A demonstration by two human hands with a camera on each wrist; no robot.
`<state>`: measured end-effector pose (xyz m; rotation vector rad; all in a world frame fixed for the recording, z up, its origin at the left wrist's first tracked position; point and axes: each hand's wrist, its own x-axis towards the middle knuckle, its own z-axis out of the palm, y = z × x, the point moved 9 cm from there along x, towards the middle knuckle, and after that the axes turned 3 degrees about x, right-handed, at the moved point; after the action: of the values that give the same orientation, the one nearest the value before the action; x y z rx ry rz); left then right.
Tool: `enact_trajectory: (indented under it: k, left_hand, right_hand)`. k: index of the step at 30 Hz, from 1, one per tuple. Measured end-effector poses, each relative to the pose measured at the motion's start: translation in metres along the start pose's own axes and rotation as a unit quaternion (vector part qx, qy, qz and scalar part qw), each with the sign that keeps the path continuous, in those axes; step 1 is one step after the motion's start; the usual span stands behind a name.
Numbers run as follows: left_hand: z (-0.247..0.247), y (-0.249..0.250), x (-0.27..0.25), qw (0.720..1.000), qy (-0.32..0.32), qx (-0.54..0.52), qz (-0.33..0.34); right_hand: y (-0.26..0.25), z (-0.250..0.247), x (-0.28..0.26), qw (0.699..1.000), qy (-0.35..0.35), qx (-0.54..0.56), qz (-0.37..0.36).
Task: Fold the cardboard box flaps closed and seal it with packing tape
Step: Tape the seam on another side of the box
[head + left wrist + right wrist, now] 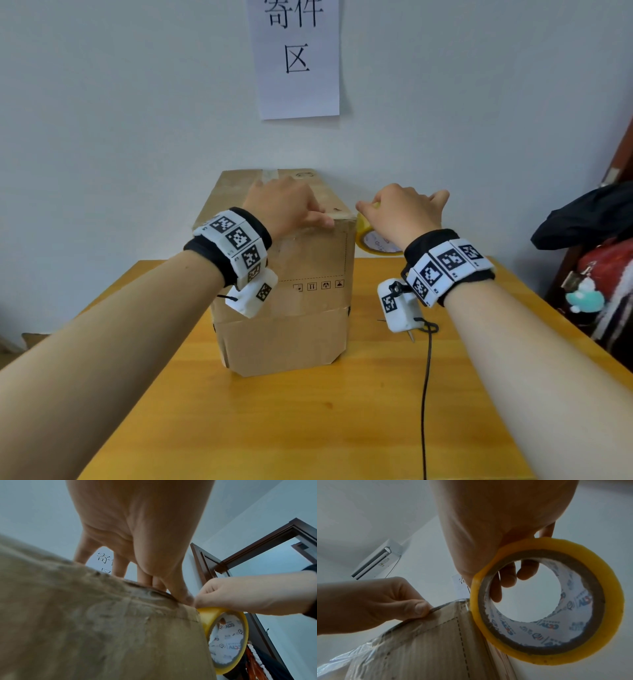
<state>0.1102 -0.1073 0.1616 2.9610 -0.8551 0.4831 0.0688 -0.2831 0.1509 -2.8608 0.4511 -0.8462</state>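
Forearms enter from the lower corners of the head view, each with a marker band and a white wrist camera. Between them runs the table (308,428), yellow wood, with a black cable (425,394) lying down its right half.

Box (284,308): stands upright at frame centre on the table, flaps folded shut. Printed handling symbols and a dashed outline show on the near face. Clear tape wrinkles over the near face at the lower left of the right wrist view.

Left hand (284,205): rests on the box top at the near edge. Fingers are curled, fingertips down on the lid; the thumb (419,607) presses the top near edge, close to the right corner.

Right hand (406,214): just right of the box, level with its top. It grips the tape roll (375,240), fingers passing through the core, thumb on the outer yellow winding. The roll hangs on edge, touching the box's upper right corner; printed lettering lines the core.

Behind the box, a white wall carries a paper sign (296,58) with black characters at upper centre. Dark clothing and a red bag sit at the right edge. A brown door frame (257,540) shows at the right of the left wrist view, and an air conditioner (375,561) at the left of the right wrist view.
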Motion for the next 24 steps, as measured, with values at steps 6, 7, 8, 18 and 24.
enact_trajectory:
  k: [6,7,8,18,24]
  left_hand:
    - [0.002,-0.008,-0.014,1.0,0.027,0.002,0.008]
    - [0.002,-0.01,-0.016,1.0,0.027,-0.001,0.003]
    - [0.0,-0.012,-0.019,1.0,0.026,-0.002,-0.001]
    - [0.001,-0.048,-0.043,0.997,0.068,-0.048,0.004]
    - [0.005,-0.054,-0.043,0.996,0.078,-0.043,-0.005]
  right_hand:
    - [0.001,0.0,-0.002,1.0,0.003,0.003,0.007]
    - [0.0,0.0,-0.003,1.0,0.003,0.001,0.008]
    - [-0.001,-0.001,-0.004,1.0,0.003,-0.001,0.01]
    - [-0.007,-0.004,-0.004,0.999,-0.006,-0.019,0.035]
    - [-0.009,-0.003,-0.007,0.999,0.0,-0.014,0.039]
